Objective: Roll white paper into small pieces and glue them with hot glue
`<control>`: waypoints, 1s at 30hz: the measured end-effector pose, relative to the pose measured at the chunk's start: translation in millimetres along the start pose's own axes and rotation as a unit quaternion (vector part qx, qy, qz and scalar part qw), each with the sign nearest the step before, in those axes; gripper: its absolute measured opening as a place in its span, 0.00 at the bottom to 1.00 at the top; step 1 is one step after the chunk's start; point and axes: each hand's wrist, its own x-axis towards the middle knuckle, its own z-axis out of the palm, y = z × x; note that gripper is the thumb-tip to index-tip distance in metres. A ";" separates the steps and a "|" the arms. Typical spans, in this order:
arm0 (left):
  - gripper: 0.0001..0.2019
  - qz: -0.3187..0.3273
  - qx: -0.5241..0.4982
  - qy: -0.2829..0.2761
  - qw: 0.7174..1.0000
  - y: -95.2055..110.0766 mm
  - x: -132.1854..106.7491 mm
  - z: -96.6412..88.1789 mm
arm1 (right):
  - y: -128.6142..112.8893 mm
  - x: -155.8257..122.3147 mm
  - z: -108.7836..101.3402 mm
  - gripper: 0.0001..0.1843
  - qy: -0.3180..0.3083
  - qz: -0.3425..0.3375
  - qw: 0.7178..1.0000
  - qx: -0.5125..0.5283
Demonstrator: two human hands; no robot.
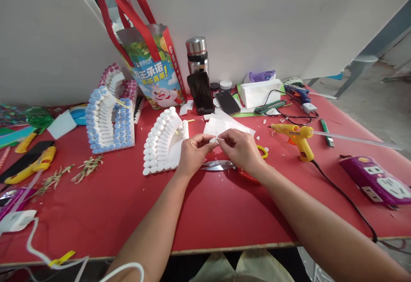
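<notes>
My left hand and my right hand meet over the red table, both pinching a small white piece between their fingertips. Just left of my left hand stands a white arched model made of small pegs. Scissors with yellow and red handles lie on the table under my right hand. White paper sheets lie just beyond my hands.
A yellow glue gun stands right of my hands, its cord trailing off the front edge. A purple power strip sits far right. A blue-tipped arched model, a gift bag, two phones, a flask and a yellow cutter are nearby.
</notes>
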 end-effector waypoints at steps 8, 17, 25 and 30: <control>0.11 0.008 0.012 0.011 1.000 6.0 -2.4 0.0 | -1.2 1.1 -4.1 0.06 -0.023 -0.073 0.997 0.001; 0.11 0.058 0.062 -0.030 0.996 11.6 -5.4 1.5 | 0.5 3.6 -9.8 0.07 -0.054 -0.088 0.995 0.001; 0.11 0.080 0.109 -0.018 0.991 9.1 -5.1 1.0 | -1.0 4.5 -7.9 0.08 -0.069 -0.048 0.996 0.000; 0.12 0.063 0.092 -0.016 0.994 8.4 -7.2 3.2 | -3.4 3.9 -7.5 0.05 -0.038 0.003 0.999 -0.012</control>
